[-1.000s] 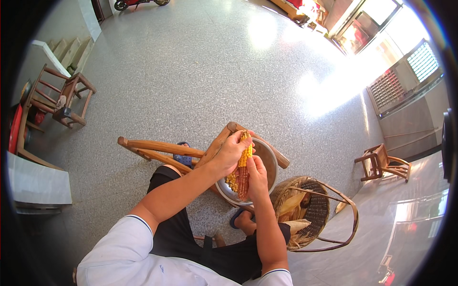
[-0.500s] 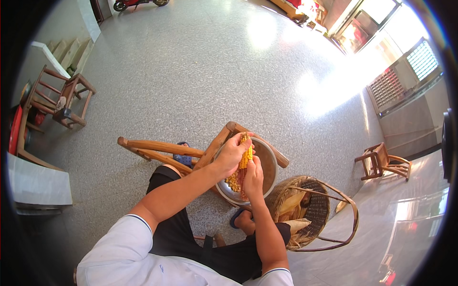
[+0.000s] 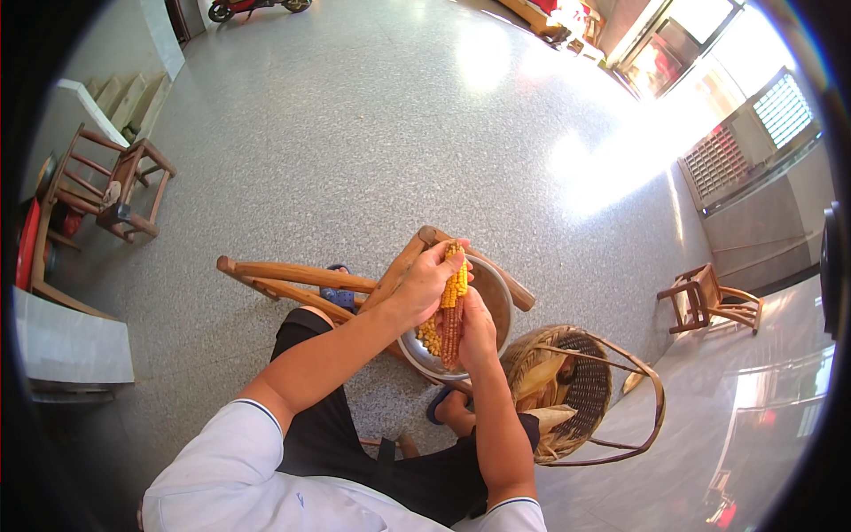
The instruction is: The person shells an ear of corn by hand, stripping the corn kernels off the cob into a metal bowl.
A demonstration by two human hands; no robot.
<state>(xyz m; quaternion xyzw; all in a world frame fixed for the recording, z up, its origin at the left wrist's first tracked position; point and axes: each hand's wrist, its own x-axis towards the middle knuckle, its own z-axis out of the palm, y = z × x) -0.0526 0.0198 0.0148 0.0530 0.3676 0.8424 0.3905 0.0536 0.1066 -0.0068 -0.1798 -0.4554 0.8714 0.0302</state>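
Presently, we have both hands on one long ear of corn (image 3: 453,306), its far part covered in yellow kernels and its near part a bare, reddish cob. We place it between the palms, over a round, silvery metal basin (image 3: 502,310).

Axis: we read the ear as pointing almost straight away from the body, its far tip leaning slightly right.

Left hand (image 3: 425,285): closed about the far, yellow part from the left, fingers near the tip. Right hand (image 3: 480,330): curled along the near, bare part from the right, thumb close to the border where kernels give way to cob. We judge this border the key relation; it crosses the long axis between the two grips, and the right thumb looks nearer to it. The fingers under the ear are hidden, so we cannot tell how firmly they press.

Surroundings: we see loose yellow kernels (image 3: 429,338) in the basin, left of the cob. A light-brown wooden frame (image 3: 312,274) stands around the basin; how it bears the weight, we cannot tell. Right of the basin sits a woven wicker basket (image 3: 592,403) with pale, dry husks (image 3: 539,377) inside.
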